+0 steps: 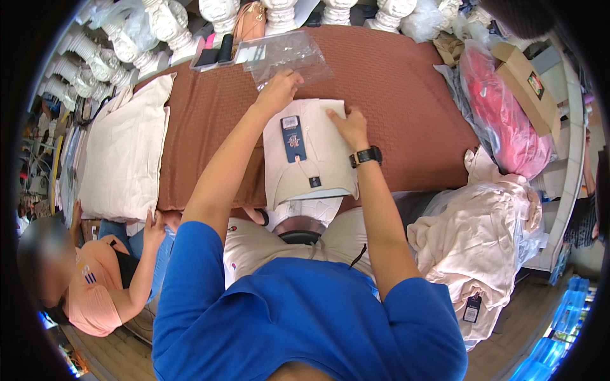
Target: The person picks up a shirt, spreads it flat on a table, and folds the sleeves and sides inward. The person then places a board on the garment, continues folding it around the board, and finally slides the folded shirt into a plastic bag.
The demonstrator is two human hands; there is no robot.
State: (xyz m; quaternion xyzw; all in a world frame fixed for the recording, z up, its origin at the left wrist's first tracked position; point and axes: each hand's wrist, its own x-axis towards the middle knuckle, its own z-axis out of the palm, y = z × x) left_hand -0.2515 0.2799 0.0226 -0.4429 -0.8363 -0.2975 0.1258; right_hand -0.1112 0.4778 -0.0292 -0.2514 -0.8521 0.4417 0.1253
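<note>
A cream folded shirt (pixel 284 174) lies in front of me at the table's near edge, with a dark blue hang tag (pixel 293 141) on a string and a small black label on its front. My right hand (pixel 351 127), a black watch on its wrist, grips the shirt's far right corner, thumb on top; its other fingers are partly hidden. Just beyond the shirt, my left hand (pixel 278 93) has its fingers curled at the near edge of a clear plastic bag (pixel 302 56), which lies flat on the brown cloth.
A brown textured cloth (pixel 406 108) covers the table. Cream garments are stacked at left (pixel 124 155) beside a seated person (pixel 105 286), and heaped at right (pixel 476 228). Bagged red items (pixel 495 108) and a cardboard box (pixel 527 89) stand far right. White balusters (pixel 168 25) line the back.
</note>
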